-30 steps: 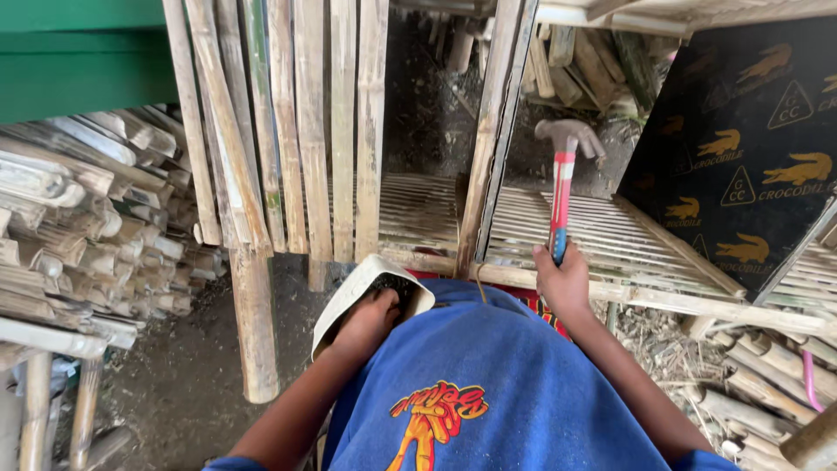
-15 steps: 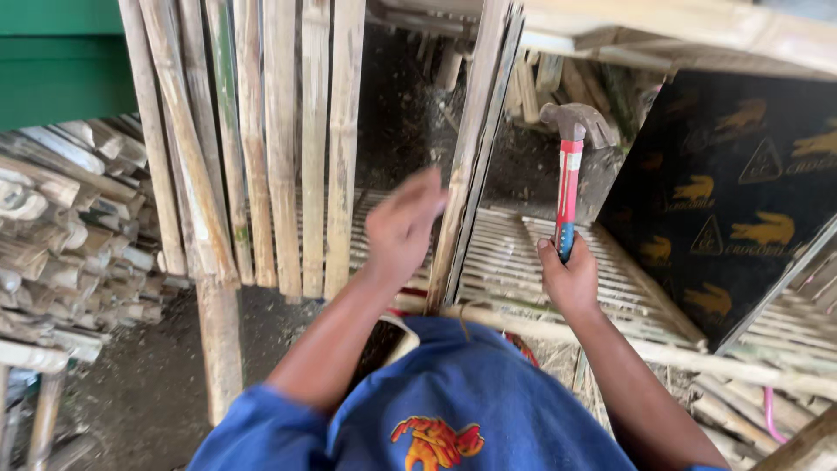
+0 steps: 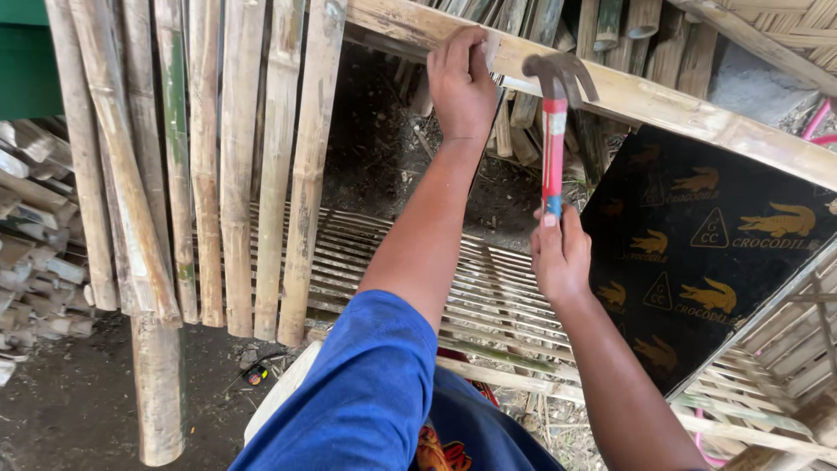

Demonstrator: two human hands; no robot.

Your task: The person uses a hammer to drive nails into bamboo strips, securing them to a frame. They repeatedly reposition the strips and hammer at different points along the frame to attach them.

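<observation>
left hand (image 3: 460, 80) up on the bamboo crossbar (image 3: 663, 103), fingers pinched together at its edge; what they pinch is too small to tell. right hand (image 3: 560, 253) gripping the claw hammer (image 3: 554, 131) by its red handle, head raised just beside the left hand, over the bamboo slat panel (image 3: 453, 279).

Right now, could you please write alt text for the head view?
The left hand pinches at a bamboo rail while the right hand holds a red-handled claw hammer upright beside it. Bamboo poles stand left; a black printed panel leans right.
</observation>
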